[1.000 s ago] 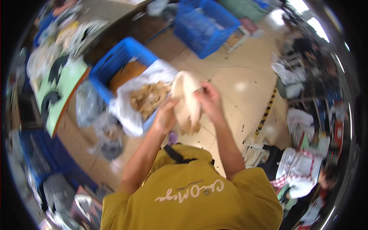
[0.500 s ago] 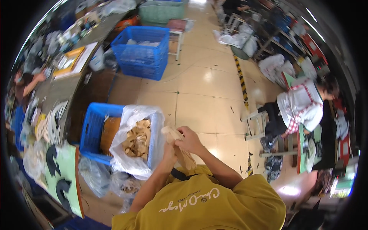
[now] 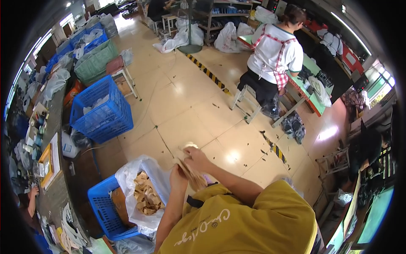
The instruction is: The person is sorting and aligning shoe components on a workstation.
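Note:
In front of my body, my left hand is closed around a bundle of thin tan strips that hangs toward my waist. At the bundle's pale upper end is my right hand, its fingers bent in against the strips and slightly blurred. To the left stands a blue plastic crate. A white plastic bag lines a container at the crate's right side, and curled tan pieces lie inside it. A brown panel shows inside the crate, beside the bag.
A long cluttered workbench runs along the left. Stacked blue crates and a stool stand on the tiled floor ahead. A person in a checked apron sits at a green-topped table. Black-and-yellow tape marks the floor.
My view has turned right and lifted, so the crates now appear farther left and more aisle shows. Both hands still hold the tan strips; my right hand has shifted slightly at their upper end.

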The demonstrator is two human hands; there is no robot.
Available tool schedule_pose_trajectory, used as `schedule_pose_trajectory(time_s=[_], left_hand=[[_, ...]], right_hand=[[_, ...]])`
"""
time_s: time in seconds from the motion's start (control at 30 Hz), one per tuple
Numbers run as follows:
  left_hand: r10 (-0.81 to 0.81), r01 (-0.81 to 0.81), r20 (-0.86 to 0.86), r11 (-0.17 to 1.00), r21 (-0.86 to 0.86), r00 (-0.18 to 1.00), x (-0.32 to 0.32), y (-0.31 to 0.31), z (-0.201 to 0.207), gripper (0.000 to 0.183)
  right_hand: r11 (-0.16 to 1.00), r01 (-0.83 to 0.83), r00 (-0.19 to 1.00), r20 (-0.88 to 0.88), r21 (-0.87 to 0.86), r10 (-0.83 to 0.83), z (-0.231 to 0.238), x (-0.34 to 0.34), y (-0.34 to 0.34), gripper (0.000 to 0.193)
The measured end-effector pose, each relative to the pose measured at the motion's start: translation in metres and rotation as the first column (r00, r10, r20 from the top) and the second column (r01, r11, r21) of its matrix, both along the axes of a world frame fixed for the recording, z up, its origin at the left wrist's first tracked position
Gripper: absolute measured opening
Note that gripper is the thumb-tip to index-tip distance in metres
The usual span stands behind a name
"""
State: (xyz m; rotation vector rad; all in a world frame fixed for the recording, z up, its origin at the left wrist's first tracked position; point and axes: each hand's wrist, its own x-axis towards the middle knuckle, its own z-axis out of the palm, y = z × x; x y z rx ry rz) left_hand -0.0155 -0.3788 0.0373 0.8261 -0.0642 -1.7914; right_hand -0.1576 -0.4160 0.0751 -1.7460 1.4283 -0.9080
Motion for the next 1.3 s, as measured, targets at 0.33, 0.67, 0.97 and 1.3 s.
schedule_pose_trajectory(time_s=[0.33,0.67,0.97,1.3], left_hand=[[0.078,-0.072,0.028,0.983,-0.166,0.997,-0.011,-0.050,0.068,0.030],[0.130,-0.123,0.035,0.979,-0.164,0.991,0.005,-0.039,0.080,0.043],[0.062,-0.095,-0.156,0.972,-0.216,0.986,0.038,-0.026,0.058,0.042],[0.279,-0.379,-0.286,0.835,-0.398,0.917,0.075,-0.001,0.076,0.052]], right_hand=[[0.959,-0.101,0.880,0.473,0.266,-0.038,0.033,-0.018,-0.061,0.043],[0.970,-0.240,0.925,0.314,0.049,0.213,0.052,0.012,-0.065,0.048],[0.843,-0.520,0.849,-0.030,0.138,0.528,0.117,0.049,-0.045,0.054],[0.774,-0.627,0.778,-0.043,-0.087,0.626,0.116,0.080,-0.035,0.053]])
